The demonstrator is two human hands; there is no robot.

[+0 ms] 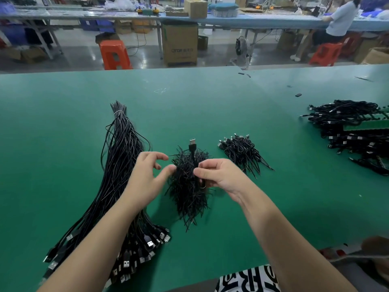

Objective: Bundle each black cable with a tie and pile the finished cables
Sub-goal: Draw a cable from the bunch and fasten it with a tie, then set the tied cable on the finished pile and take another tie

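A green worktop (63,123) carries everything. Left of centre lies a long sheaf of unbundled black cables (124,148), tied at its far tip, its USB plugs fanned out at the near edge and partly under the left forearm. In the middle sits a loose heap of black ties (187,199), directly beneath both hands. Just right of it is a small pile of finished cables (242,152), and well apart at the far right a bigger pile of bundled cables (353,131) reaches the worktop's right edge.

The right hand (216,173) has its grip clamped on one coiled black cable (193,152), held above the ties; its long axis runs away from the person, USB plug pointing to the far edge. The left hand (147,173) hovers just beside it, fingers curled apart with thumb and forefinger spread, holding nothing.

Bare green surface stretches beyond the hands to the far edge, and between the small pile and the right-hand pile. Across the aisle stand an orange stool (114,54) and a cardboard box (180,44).
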